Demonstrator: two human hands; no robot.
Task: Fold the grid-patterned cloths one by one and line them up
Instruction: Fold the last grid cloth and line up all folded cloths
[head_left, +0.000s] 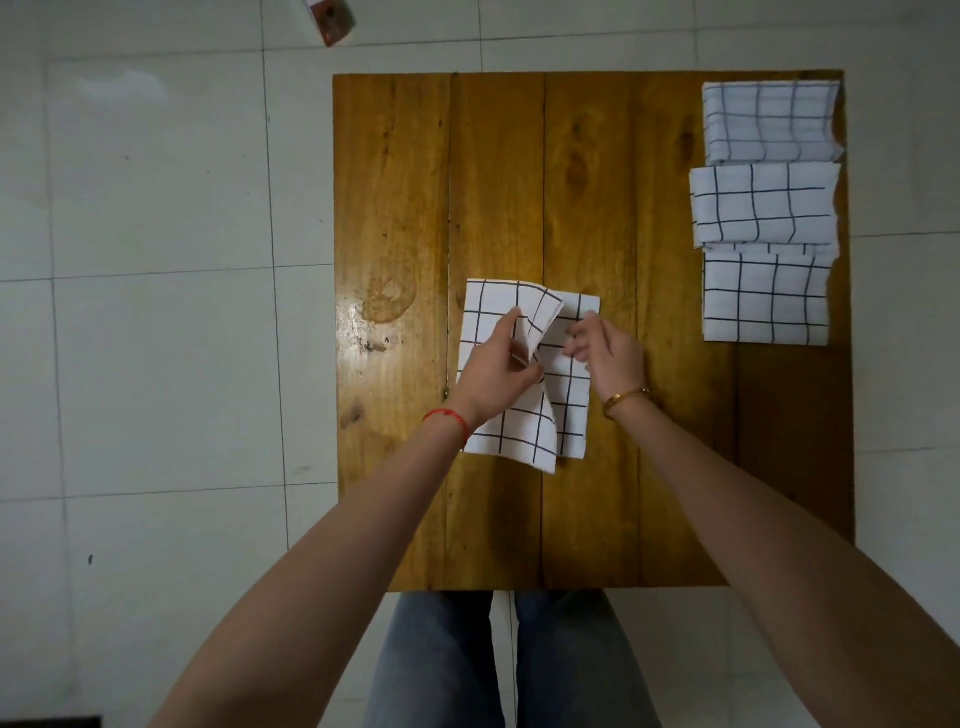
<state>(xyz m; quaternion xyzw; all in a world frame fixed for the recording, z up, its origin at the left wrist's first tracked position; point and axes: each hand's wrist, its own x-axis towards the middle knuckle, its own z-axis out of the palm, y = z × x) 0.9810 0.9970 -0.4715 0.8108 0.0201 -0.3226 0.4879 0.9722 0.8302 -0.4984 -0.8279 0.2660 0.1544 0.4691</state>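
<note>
- A wooden tabletop stood on a pale tiled floor, with the person's jeans-clad legs showing just below its near edge.
- A white cloth with a black grid lay near the middle of the tabletop, partly folded, its left half lifted and creased over toward the right half.
- The left hand pinched the raised fold of that cloth between thumb and fingers; a red string bracelet sat on its wrist.
- The right hand rested on the right part of the same cloth, fingers curled down onto the fabric; whether it gripped or merely pressed could not be told. A gold bangle circled its wrist.
- Along the right edge of the tabletop, three folded grid cloths lay in a column: the far cloth at the far right corner, the middle cloth just nearer and overlapping the near cloth.
- On the floor beyond the tabletop's far left corner lay a small reddish box, blurred.
</note>
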